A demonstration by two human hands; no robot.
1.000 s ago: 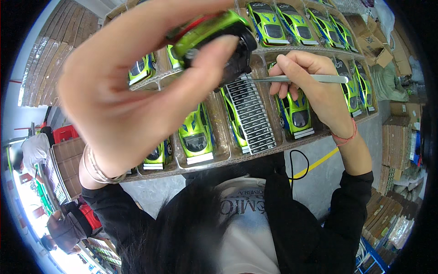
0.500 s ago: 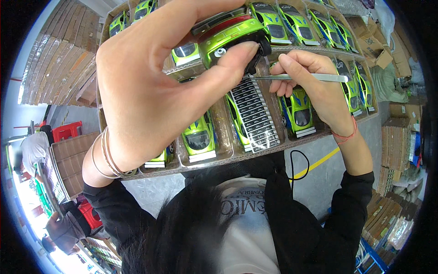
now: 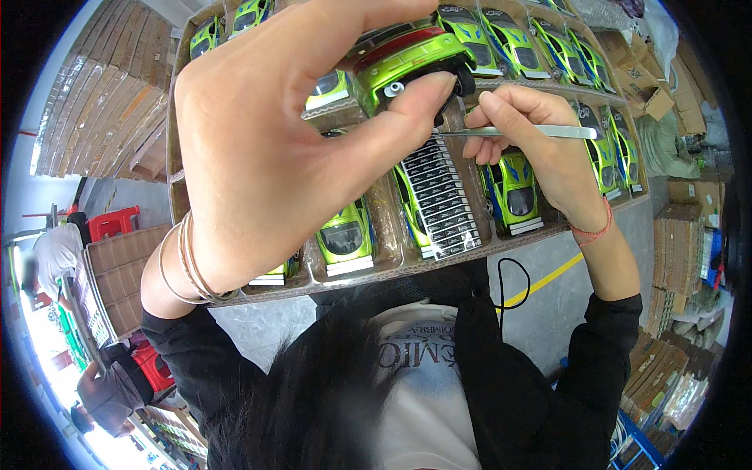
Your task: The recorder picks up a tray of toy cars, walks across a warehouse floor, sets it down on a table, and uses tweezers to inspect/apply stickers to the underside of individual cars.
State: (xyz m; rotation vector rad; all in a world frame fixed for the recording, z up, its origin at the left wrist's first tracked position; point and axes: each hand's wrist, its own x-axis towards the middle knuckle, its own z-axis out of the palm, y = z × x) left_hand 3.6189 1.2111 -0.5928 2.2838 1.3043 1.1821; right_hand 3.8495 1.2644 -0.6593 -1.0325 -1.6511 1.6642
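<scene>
My left hand (image 3: 258, 149) grips a lime-green toy car (image 3: 415, 63) between thumb and fingers, held up above the tray with its rear end showing. In my right hand (image 3: 533, 141) are silver tweezers (image 3: 540, 131), pinched between thumb and fingers. Their tip touches or hovers over the upper end of a sheet of small black-and-white stickers (image 3: 442, 204); which of the two I cannot tell. That sheet lies on the tray, partly over another green car. More green toy cars (image 3: 513, 192) sit in the compartments of the box tray (image 3: 384, 274).
Stacked flat cardboard (image 3: 110, 102) rises at the far left. Other people (image 3: 110, 395) work at a bench along the left, near red stools (image 3: 113, 223). Cartons (image 3: 677, 243) and plastic wrapping fill the right side. A black cable (image 3: 513, 274) hangs below the tray.
My left hand and the toy car have shifted slightly to the right. My right hand with the tweezers has hardly moved.
</scene>
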